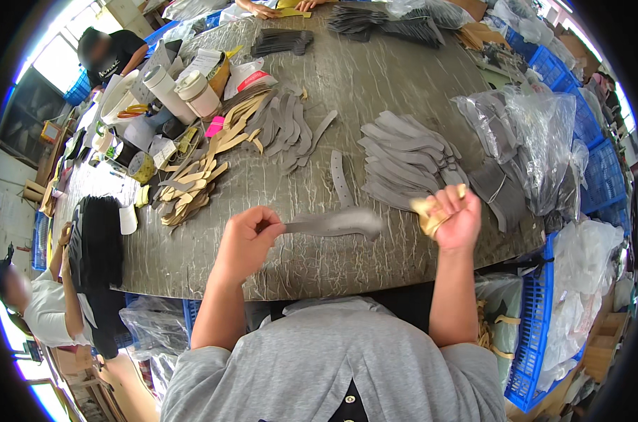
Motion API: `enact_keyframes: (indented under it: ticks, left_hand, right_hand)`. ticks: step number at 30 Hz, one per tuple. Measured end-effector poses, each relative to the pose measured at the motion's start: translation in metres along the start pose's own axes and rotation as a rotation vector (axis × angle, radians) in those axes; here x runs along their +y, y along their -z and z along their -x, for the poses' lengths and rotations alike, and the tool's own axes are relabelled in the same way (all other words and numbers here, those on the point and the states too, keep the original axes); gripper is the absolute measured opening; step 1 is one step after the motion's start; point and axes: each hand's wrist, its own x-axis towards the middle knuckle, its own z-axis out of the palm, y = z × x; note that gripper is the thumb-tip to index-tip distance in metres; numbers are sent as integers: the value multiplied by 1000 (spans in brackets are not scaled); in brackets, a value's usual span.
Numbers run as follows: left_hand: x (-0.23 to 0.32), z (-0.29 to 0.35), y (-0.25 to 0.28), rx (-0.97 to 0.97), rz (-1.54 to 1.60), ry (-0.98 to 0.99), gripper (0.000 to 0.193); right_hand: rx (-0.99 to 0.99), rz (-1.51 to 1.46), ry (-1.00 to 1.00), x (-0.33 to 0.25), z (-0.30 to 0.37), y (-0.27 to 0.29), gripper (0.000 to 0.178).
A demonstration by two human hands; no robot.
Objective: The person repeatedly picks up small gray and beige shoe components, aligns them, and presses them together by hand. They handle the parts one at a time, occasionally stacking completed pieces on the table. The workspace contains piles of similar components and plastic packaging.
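Observation:
My left hand pinches the narrow end of a curved grey strap piece, which stretches to the right just above the table and is blurred at its wide end. My right hand is raised at the right, its fingers closed on a crumpled tan strip. Beyond the held strap lies a grey strip with small holes. A fanned pile of grey strap pieces is near my right hand. Farther left lie a looser grey pile and a heap of tan strips.
Clear plastic bags lie at the table's right side. Blue crates stand beside and below its edge. White tumblers and clutter fill the left. Black pieces hang near a person at left; other people work at the far side.

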Motion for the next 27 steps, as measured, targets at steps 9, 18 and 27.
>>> enact_keyframes:
  ticks: [9,18,27]
  left_hand:
    - [-21,-11,-17,-106,-118,129,9]
    - [-34,-31,-30,-165,-178,223,11]
    - [-65,-44,-38,-227,-159,244,12]
  right_hand:
    - [-47,855,-412,36,28,2,18]
    - [-118,1278,-253,73,19,13,19]
    - [-58,1476,-216,81,16,20,20]
